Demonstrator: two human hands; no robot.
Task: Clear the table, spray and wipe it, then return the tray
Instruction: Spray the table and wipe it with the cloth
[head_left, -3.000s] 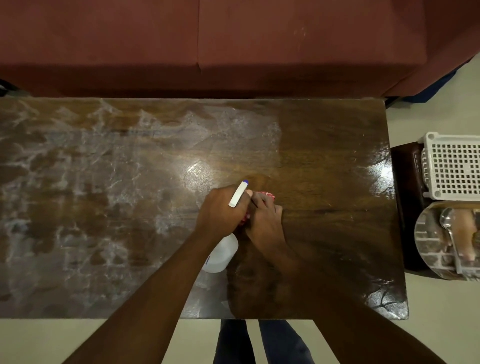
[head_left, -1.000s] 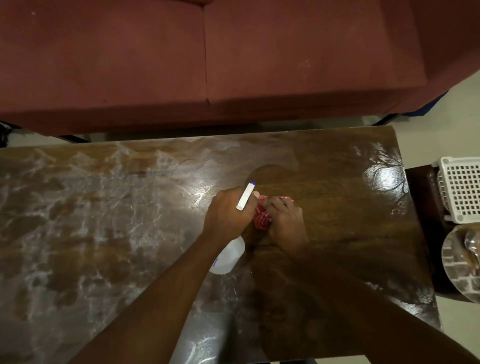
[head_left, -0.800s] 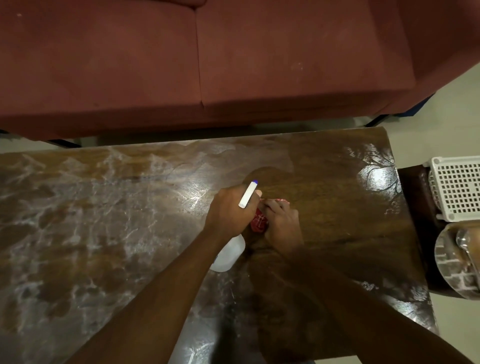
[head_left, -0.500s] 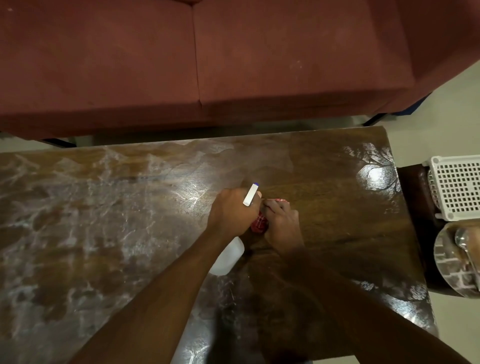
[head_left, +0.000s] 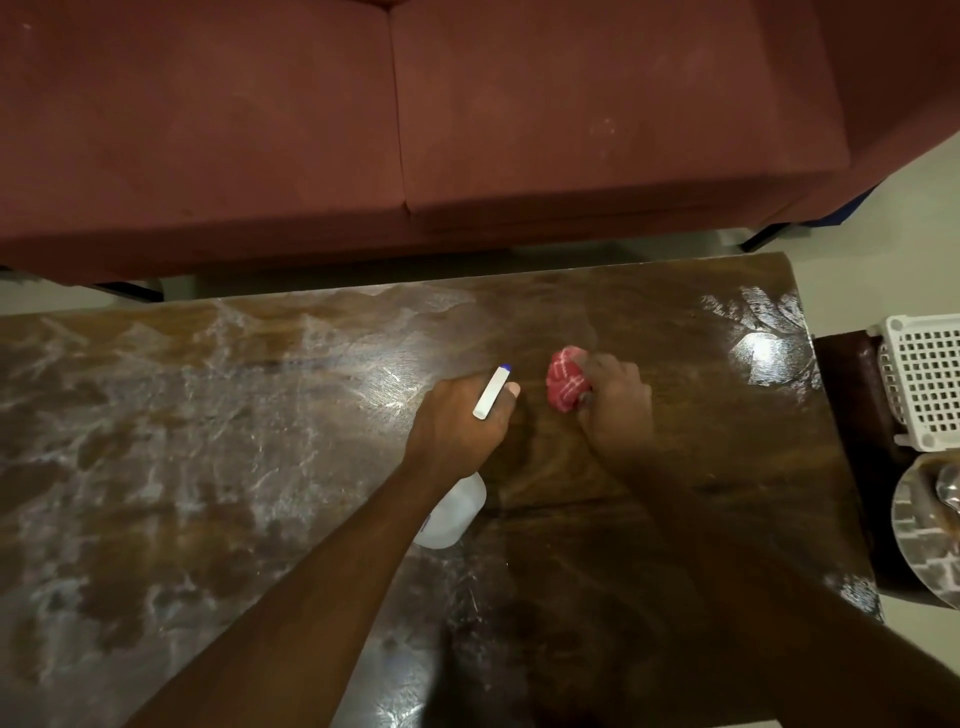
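A dark wooden table (head_left: 675, 467) fills the view, its left half streaked with whitish spray film and its right half dark and glossy. My left hand (head_left: 457, 421) grips a white spray bottle (head_left: 452, 514) by its neck above the table's middle, with the blue-tipped nozzle (head_left: 493, 389) pointing away. Just to the right, my right hand (head_left: 615, 400) holds a bunched red checked cloth (head_left: 566, 387) against the tabletop. A round silvery tray (head_left: 919, 525) shows at the right edge, on a low dark stand.
A red sofa (head_left: 415, 130) runs along the far side of the table. A white perforated plastic basket (head_left: 924, 384) sits on the dark stand (head_left: 852, 395) right of the table, behind the tray. A spoon (head_left: 950, 488) lies on the tray.
My right hand with the cloth has moved right, away from my left hand, and more of the cloth shows. The left hand keeps the bottle in about the same place.
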